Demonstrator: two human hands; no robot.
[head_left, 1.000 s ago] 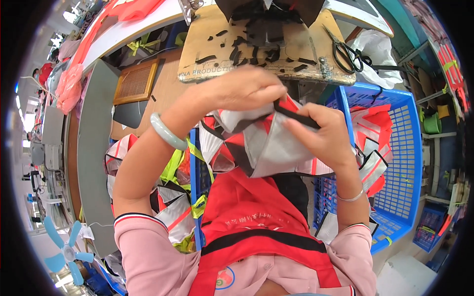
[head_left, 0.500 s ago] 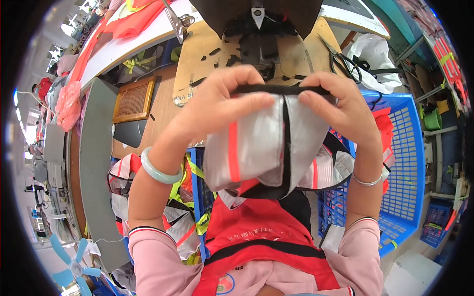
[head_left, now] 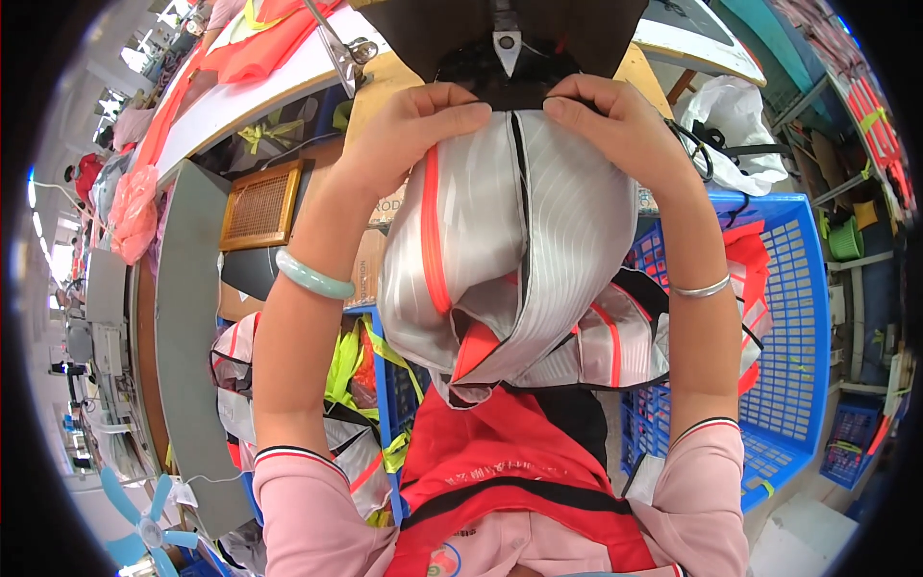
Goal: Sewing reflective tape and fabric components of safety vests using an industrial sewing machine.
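- Shiny silver fabric piece with orange stripe (head_left: 577,212) draped mid-scene
- your left hand (head_left: 402,135) and right hand (head_left: 627,133) both pinch its far edge
- black, metal-tipped machine (head_left: 447,43) just beyond
- blue plastic lattice basket (head_left: 784,255) off right

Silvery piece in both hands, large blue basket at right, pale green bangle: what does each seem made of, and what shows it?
Silvery piece: probably synthetic fabric with a satin sheen; it folds softly and catches light.
Blue basket: likely smooth moulded plastic; regular slots, even colour.
Pale green bangle: polished, perhaps stone, glass or plastic; glossy highlights leave that open.
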